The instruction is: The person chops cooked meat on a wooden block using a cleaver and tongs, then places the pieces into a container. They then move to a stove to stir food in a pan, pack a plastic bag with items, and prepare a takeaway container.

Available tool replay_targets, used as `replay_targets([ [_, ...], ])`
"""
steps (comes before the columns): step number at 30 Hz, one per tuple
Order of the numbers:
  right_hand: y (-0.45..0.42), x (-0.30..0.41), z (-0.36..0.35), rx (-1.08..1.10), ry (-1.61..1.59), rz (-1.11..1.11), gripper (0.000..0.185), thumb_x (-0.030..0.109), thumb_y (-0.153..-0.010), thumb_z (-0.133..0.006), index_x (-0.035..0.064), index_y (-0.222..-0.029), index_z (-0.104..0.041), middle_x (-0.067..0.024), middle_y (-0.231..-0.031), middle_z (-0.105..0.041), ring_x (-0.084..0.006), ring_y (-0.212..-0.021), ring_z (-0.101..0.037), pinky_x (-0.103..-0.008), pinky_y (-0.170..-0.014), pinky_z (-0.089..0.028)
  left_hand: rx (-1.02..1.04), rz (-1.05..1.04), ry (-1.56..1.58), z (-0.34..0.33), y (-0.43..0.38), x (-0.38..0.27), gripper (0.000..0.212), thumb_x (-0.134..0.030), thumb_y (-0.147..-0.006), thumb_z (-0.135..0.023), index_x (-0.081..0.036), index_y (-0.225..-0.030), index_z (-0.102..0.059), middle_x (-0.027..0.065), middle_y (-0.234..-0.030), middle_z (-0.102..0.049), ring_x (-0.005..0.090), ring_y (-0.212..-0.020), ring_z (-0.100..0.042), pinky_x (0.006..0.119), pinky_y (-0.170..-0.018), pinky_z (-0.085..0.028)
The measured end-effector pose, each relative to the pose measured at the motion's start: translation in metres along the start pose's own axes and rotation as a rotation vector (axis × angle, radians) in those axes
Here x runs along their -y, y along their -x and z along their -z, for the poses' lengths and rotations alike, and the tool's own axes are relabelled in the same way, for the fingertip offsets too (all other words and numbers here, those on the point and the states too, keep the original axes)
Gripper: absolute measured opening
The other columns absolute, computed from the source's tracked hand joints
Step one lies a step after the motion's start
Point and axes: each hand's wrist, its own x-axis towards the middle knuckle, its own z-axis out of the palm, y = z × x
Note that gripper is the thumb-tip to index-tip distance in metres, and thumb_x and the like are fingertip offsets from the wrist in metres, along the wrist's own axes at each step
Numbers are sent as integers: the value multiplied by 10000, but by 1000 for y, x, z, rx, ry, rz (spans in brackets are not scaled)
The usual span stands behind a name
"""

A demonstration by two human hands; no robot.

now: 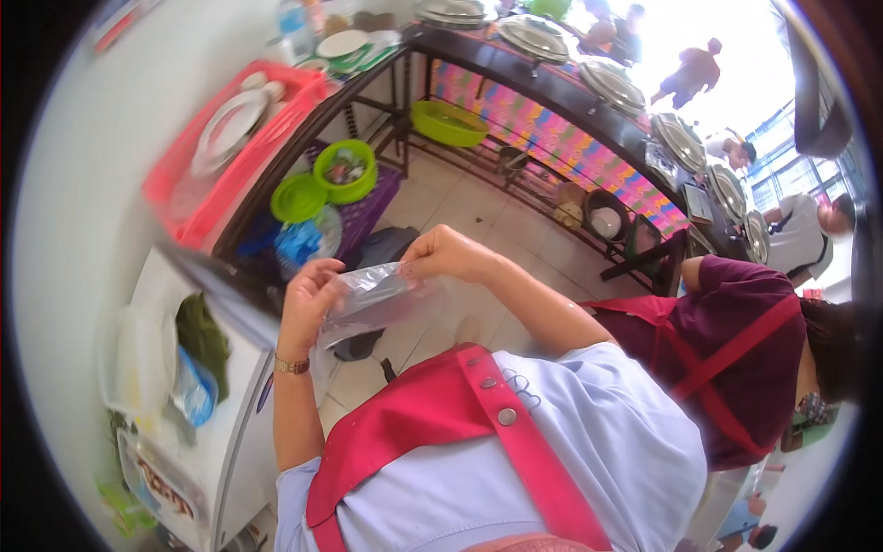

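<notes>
A clear plastic bag [372, 297] is stretched between my two hands in front of my red apron [414, 407]. My left hand [310, 300], below a wrist with a gold-toned watch [291, 366], pinches one side of it. At the other end, the thumb and fingers of my right hand [445, 255] grip the bag's upper edge. The plastic is see-through and partly blurred, with the floor showing behind it. I cannot make out anything inside.
Left are a red plastic crate [238, 152] of dishes and a white-topped surface [207, 455]. Green basins [345, 172] sit low behind my hands. Lidded metal chafing dishes [534, 38] line a dark counter [483, 58]. A co-worker in maroon [738, 359] stands close at right.
</notes>
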Motion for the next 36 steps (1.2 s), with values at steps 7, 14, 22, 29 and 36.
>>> replay_targets([
  [7,9,-8,145,-402,151,-24,138,108,-828,-718,-14,-893,-702,-46,-702,-670,-82,-575,-585,-239,-542,-478,-108,-364,-563,-140,-77,-48,207,-129,-811,-734,-2,-948,-644,30,-757,-637,88,-648,-554,236,-583,-435],
  [14,-32,-3,195,-147,200,56,136,67,-861,-622,0,-970,-670,-47,-807,-667,-100,-692,-613,-251,-623,-516,11,-115,-285,-195,-153,17,151,-146,-918,-644,4,-917,-657,-26,-714,-581,37,-604,-495,215,-547,-419],
  [22,-106,46,263,-19,-891,57,270,28,-893,-493,55,-1158,-534,-69,-1045,-639,-230,-936,-649,-426,-821,-545,-502,169,611,-158,-242,57,432,-245,-918,-645,-48,-1264,-478,103,-1183,-555,209,-1099,-531,393,-954,-454],
  [29,-182,52,333,-23,-902,111,240,52,-909,-466,16,-1134,-540,-130,-1044,-637,-261,-926,-648,-444,-758,-568,-140,84,918,-87,-288,87,525,-151,-901,-662,-88,-1365,-424,55,-1187,-593,174,-1007,-610,335,-799,-539],
  [36,-289,49,403,7,-773,-45,199,74,-943,-443,-6,-1080,-565,-131,-1006,-645,-243,-894,-648,-374,-791,-550,-444,-97,739,-81,-335,8,541,-31,-862,-674,-98,-1340,-429,46,-1099,-633,154,-948,-629,314,-807,-539],
])
